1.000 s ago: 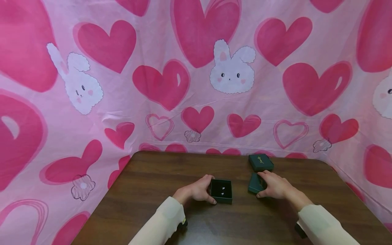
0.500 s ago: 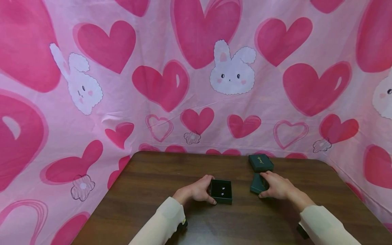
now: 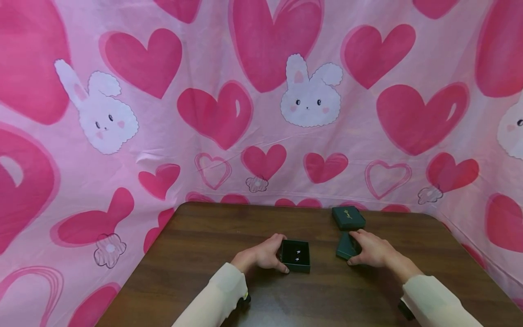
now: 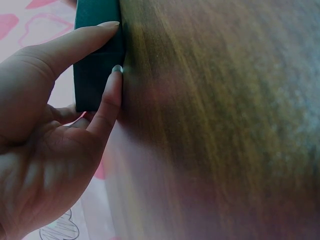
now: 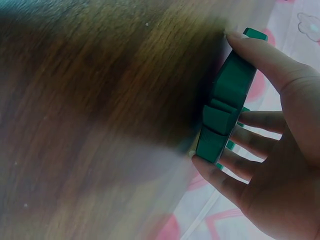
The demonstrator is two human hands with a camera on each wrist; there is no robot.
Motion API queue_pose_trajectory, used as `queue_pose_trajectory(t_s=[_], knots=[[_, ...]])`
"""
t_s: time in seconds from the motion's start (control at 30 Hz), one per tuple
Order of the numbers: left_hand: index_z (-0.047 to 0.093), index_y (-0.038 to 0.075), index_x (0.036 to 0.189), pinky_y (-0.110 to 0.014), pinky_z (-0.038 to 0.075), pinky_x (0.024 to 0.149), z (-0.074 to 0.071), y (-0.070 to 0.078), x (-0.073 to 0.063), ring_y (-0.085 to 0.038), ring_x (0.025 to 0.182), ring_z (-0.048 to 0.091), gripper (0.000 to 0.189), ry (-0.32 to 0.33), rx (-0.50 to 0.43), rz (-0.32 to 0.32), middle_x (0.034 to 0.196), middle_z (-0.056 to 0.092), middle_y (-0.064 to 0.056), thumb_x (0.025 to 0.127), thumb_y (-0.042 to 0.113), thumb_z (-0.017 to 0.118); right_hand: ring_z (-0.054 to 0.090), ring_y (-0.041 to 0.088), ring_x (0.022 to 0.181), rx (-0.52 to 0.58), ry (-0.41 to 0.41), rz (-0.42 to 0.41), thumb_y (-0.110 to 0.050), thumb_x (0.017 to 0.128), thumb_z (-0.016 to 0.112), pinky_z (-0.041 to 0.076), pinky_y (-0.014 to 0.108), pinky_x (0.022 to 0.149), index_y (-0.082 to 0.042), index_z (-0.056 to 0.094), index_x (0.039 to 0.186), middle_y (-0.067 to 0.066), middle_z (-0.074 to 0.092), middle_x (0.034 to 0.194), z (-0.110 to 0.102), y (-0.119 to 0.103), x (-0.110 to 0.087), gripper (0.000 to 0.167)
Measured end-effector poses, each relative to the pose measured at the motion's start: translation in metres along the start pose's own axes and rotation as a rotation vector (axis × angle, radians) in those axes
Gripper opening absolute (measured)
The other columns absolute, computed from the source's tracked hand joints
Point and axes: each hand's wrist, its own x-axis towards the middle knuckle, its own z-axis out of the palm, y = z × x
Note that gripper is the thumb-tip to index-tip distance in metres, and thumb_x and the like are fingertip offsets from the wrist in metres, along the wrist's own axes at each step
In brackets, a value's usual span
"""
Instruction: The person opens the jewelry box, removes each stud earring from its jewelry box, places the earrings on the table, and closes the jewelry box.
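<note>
An open dark green jewelry box (image 3: 300, 269) stands on the table, with two small silvery star-like earrings (image 3: 298, 255) on its black lining. My left hand (image 3: 266, 252) grips its left side, thumb at the near corner; in the left wrist view, fingers and thumb press the green wall (image 4: 95, 85). Right of it, my right hand (image 3: 373, 249) holds a dark green jewelry box lid (image 3: 345, 247) by its edges. The right wrist view shows a green ribbon bow (image 5: 218, 117) on the lid's side. The palm hides part of the lid in the head view.
Behind the right hand sits another dark green box (image 3: 348, 217) with gold script on top, close to the held lid. The brown wooden table (image 3: 229, 222) ends at pink heart-and-rabbit cloth (image 3: 261, 131) at the back and sides.
My right hand has slid slightly right with the lid, widening its gap from the open box. The left hand and the open box have stayed put.
</note>
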Motion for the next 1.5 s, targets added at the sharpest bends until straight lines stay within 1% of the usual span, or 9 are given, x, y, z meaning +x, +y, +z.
queue_pose_trajectory(t_s=[0.33, 0.63, 1.0, 1.2, 1.5], knots=[[0.046, 0.014, 0.132, -0.031, 0.048, 0.096, -0.001, -0.001, 0.002, -0.013, 0.104, 0.05, 0.069, -0.003, -0.002, -0.004, 0.115, 0.047, 0.004, 0.079, 0.018, 0.09, 0.057, 0.046, 0.118, 0.001, -0.001, 0.007, -0.05, 0.073, 0.088, 0.045, 0.074, 0.088, 0.005, 0.052, 0.14, 0.031, 0.054, 0.135, -0.001, 0.005, 0.0, 0.094], [0.046, 0.013, 0.133, -0.03, 0.048, 0.095, 0.0, -0.001, 0.001, -0.016, 0.104, 0.05, 0.07, -0.001, 0.012, 0.0, 0.114, 0.047, 0.003, 0.079, 0.019, 0.09, 0.057, 0.047, 0.118, 0.017, -0.008, 0.018, -0.05, 0.073, 0.088, 0.044, 0.075, 0.088, 0.004, 0.052, 0.141, 0.03, 0.054, 0.135, 0.001, 0.007, 0.0, 0.094], [0.046, 0.012, 0.133, -0.032, 0.048, 0.096, 0.0, 0.0, 0.001, -0.017, 0.104, 0.051, 0.071, 0.001, 0.008, 0.005, 0.114, 0.048, 0.002, 0.079, 0.018, 0.09, 0.054, 0.051, 0.121, 0.018, 0.007, 0.017, -0.051, 0.074, 0.087, 0.043, 0.076, 0.089, 0.005, 0.052, 0.14, 0.033, 0.053, 0.136, 0.003, 0.007, -0.002, 0.094], [0.046, 0.011, 0.132, -0.03, 0.048, 0.094, 0.002, -0.002, 0.002, -0.015, 0.103, 0.051, 0.072, 0.004, 0.011, 0.016, 0.114, 0.047, 0.002, 0.077, 0.019, 0.091, 0.053, 0.051, 0.122, -0.002, 0.018, 0.007, -0.054, 0.074, 0.086, 0.045, 0.073, 0.09, 0.007, 0.051, 0.141, 0.035, 0.051, 0.137, 0.008, 0.009, -0.003, 0.097], [0.046, 0.011, 0.13, -0.03, 0.048, 0.094, 0.002, -0.002, 0.002, -0.014, 0.102, 0.051, 0.07, 0.003, 0.006, 0.013, 0.114, 0.047, 0.002, 0.077, 0.016, 0.091, 0.05, 0.054, 0.125, 0.004, 0.017, 0.023, -0.056, 0.075, 0.085, 0.043, 0.074, 0.091, 0.007, 0.05, 0.141, 0.036, 0.049, 0.139, 0.009, 0.009, -0.005, 0.098]])
